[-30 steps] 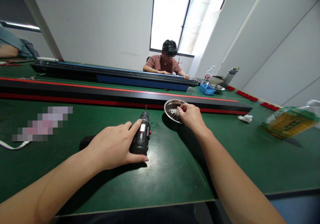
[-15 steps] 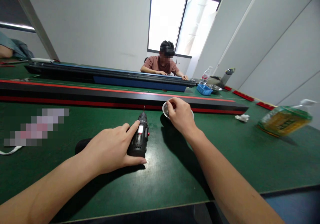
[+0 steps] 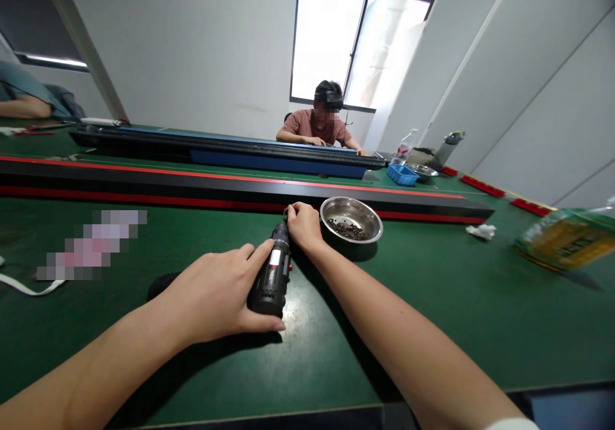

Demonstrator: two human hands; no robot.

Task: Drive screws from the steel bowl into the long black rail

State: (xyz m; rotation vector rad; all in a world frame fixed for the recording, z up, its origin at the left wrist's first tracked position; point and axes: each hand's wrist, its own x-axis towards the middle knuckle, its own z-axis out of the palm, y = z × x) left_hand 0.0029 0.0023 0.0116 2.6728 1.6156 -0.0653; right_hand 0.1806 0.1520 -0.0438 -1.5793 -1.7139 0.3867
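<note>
My left hand (image 3: 225, 289) is wrapped around a black cordless drill (image 3: 273, 276), which lies on its side on the green table with its bit pointing away from me. At the tip of the bit, my right hand (image 3: 303, 225) is closed in a pinch; whatever sits between the fingertips is too small to make out. Just right of that hand stands a round metal bowl (image 3: 375, 228) with many small dark screws (image 3: 346, 229) in it. Beyond the drill, a long black bar with red stripes (image 3: 216, 185) runs across the table.
A second long bar, black and blue (image 3: 269, 159), lies farther back, where a co-worker (image 3: 312, 125) sits. At right are a crumpled white tissue (image 3: 480, 231) and a yellow-green package (image 3: 567, 238). A blue basket (image 3: 402, 173) stands behind. Another person's arm (image 3: 24, 106) shows far left.
My right hand has come out of the metal bowl and moved left to the drill bit's tip. My left hand keeps its hold on the drill. The view has shifted slightly.
</note>
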